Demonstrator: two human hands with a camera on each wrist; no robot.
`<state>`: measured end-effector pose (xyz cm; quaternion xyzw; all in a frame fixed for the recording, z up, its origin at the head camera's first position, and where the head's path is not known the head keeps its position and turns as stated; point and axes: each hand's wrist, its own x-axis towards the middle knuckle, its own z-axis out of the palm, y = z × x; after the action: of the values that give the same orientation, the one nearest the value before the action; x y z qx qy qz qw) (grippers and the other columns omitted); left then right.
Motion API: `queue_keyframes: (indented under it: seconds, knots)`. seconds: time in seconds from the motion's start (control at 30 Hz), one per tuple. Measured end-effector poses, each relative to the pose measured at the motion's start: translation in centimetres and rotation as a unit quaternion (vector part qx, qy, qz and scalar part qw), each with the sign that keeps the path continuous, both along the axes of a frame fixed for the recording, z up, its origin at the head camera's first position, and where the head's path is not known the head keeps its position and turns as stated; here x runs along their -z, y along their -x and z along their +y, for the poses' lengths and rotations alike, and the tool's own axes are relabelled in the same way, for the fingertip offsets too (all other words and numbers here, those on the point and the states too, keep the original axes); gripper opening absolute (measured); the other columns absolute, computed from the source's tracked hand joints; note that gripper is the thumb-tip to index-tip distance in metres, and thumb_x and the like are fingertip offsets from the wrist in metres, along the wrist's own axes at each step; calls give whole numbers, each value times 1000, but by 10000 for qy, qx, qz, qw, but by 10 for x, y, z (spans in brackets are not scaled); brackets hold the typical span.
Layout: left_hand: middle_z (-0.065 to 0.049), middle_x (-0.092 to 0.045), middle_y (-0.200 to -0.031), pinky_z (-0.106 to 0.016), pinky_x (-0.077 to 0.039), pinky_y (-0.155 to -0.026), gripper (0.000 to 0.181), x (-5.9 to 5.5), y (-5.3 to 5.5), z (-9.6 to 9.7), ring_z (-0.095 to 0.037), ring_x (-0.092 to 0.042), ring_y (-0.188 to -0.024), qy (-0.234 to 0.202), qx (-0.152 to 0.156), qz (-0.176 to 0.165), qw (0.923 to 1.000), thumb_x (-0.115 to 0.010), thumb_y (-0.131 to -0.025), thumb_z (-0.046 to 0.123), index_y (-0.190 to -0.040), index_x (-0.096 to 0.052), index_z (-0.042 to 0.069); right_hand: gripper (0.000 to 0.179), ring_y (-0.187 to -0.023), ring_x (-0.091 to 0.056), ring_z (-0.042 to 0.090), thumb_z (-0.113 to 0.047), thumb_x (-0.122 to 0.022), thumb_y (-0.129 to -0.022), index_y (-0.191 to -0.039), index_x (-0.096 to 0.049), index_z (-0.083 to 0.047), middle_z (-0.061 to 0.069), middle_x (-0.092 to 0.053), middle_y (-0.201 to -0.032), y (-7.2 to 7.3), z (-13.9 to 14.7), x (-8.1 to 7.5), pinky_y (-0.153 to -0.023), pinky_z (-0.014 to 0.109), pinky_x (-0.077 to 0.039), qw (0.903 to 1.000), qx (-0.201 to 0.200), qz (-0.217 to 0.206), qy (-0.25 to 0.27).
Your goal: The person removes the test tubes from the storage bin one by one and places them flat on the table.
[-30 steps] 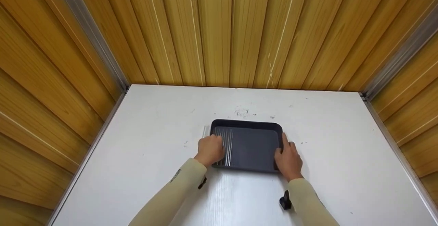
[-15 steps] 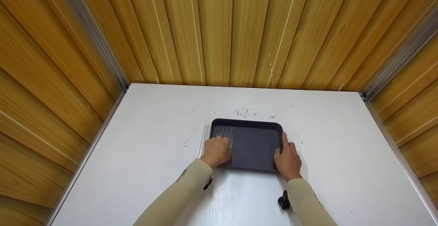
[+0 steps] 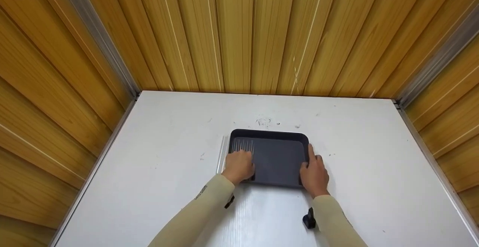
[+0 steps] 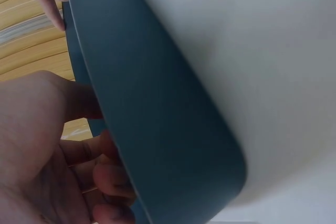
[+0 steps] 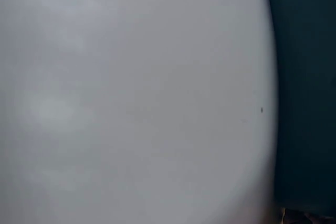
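A dark rectangular tray with raised walls lies on the white table. Thin pale lines run side by side along its left part. My left hand is over these lines, fingers bent. In the left wrist view the thumb and fingers of this left hand reach behind the tray wall, which hides the thumb tip; I cannot tell whether it pinches anything. My right hand grips the tray's right edge, thumb inside and index finger along the rim. In the right wrist view only the tray's side shows, without the hand.
A narrow pale strip lies just left of the tray. The white table bears small dark marks behind the tray. Yellow wood-look panels stand behind and on both sides. A black wrist device hangs below the right sleeve.
My left hand has slid a little to the right over the tray, uncovering more of the pale strip at its left. The right hand and the tray stay nearly in place.
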<state>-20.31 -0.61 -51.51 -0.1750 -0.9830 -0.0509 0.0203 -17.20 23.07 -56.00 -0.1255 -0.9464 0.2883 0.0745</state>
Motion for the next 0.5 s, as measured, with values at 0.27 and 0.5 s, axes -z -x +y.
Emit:
queue_keyframes:
  seconds: [0.27,0.5]
  knots:
    - [-4,-61,-61,-37,-42,-43,18,3,-1,3,-17,-53,-49,-4,44,43,10000,-62,-78,22,-65,-57,12,61,-67,-52,25,-13,-44,-89,-145,-20,-18,20,-48,-114,-1,0,0,-56,37,-40,10000,-18,45,-81]
    - [-2,-59,-58,-34,-39,-39,18,6,0,5,-14,-50,-46,102,125,180,9997,-66,-76,25,-64,-58,13,61,-64,-50,24,-11,-44,-89,-145,-21,-17,20,-49,-110,-2,-1,-1,-54,35,-38,9999,-83,115,-87]
